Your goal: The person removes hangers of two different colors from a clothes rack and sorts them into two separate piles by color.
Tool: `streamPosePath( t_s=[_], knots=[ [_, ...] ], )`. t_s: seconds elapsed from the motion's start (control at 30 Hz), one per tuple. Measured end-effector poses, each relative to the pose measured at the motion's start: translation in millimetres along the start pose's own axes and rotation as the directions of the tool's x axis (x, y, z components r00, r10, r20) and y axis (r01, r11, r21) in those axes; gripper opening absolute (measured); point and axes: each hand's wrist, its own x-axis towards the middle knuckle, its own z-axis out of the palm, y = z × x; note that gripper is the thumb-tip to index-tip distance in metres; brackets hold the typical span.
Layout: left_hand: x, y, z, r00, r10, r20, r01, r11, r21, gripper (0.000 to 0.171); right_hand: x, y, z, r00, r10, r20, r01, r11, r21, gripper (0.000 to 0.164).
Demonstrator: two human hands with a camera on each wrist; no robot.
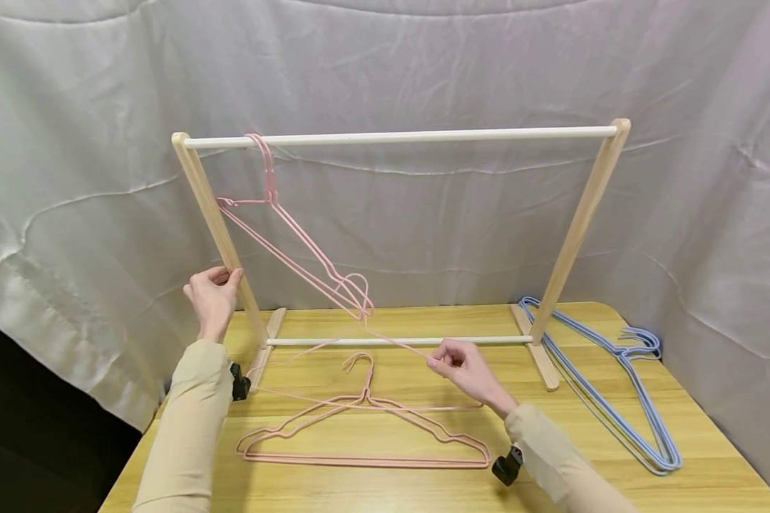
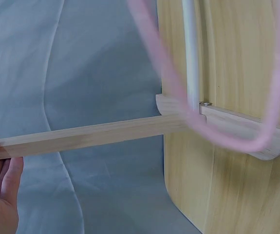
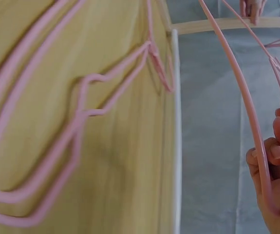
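Observation:
My left hand [image 1: 212, 296] grips the left wooden post [image 1: 213, 214] of a clothes rack, thumb on one side and fingers on the other in the left wrist view. My right hand [image 1: 465, 367] pinches one arm of a pink clothes hanger [image 3: 249, 105]. That hanger is in the air over the table, below the rack's rail. Pink hangers [image 1: 308, 239] hang by their hooks near the left end of the white rail [image 1: 423, 136]. Below the held hanger, a pair of pink hangers [image 1: 366, 462] lies stacked on the table.
Several blue hangers [image 1: 648, 399] lie stacked at the table's right, partly behind the right post [image 1: 577, 235]. A white lower bar [image 1: 411, 341] joins the rack's wooden feet. Grey curtain [image 1: 411, 85] surrounds the wooden table [image 1: 372, 491] at the back and sides.

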Motion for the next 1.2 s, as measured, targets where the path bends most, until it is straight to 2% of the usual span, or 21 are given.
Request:
streamPosePath(
  t_s=[0.27, 0.5, 0.67, 0.83, 1.0, 1.2],
  knots=[
    [0.7, -0.1, 0.8, 1.000, 0.009, -0.007, -0.009, 1.000, -0.006, 0.030, -12.6, 17.2, 7.7, 0.996, -0.016, 0.086, 0.015, 1.000, 0.006, 0.014],
    [1.1, -0.4, 1.0, 1.000, 0.005, -0.007, -0.005, 1.000, -0.003, 0.031, -23.7, 27.6, 13.1, 0.986, 0.029, 0.162, -0.028, 1.000, -0.006, 0.015],
    [0.8, -0.2, 0.8, 1.000, 0.002, -0.010, -0.002, 1.000, -0.007, 0.030, -29.7, 30.8, 15.8, 0.981, 0.061, 0.186, -0.061, 0.998, -0.010, 0.016],
    [1.0, -0.9, 0.7, 1.000, 0.001, -0.009, -0.001, 1.000, -0.003, 0.032, -33.5, 33.7, 18.2, 0.975, 0.085, 0.204, -0.078, 0.996, -0.040, 0.015],
    [1.3, -0.9, 0.8, 1.000, -0.006, -0.005, 0.006, 1.000, -0.003, 0.033, -36.7, 37.3, 19.6, 0.968, 0.075, 0.240, -0.059, 0.995, -0.076, 0.016],
    [0.6, 0.4, 0.4, 1.000, -0.024, -0.003, 0.024, 1.000, -0.009, 0.034, -38.4, 41.4, 21.7, 0.969, 0.083, 0.232, -0.042, 0.984, -0.176, 0.017]
  ],
)
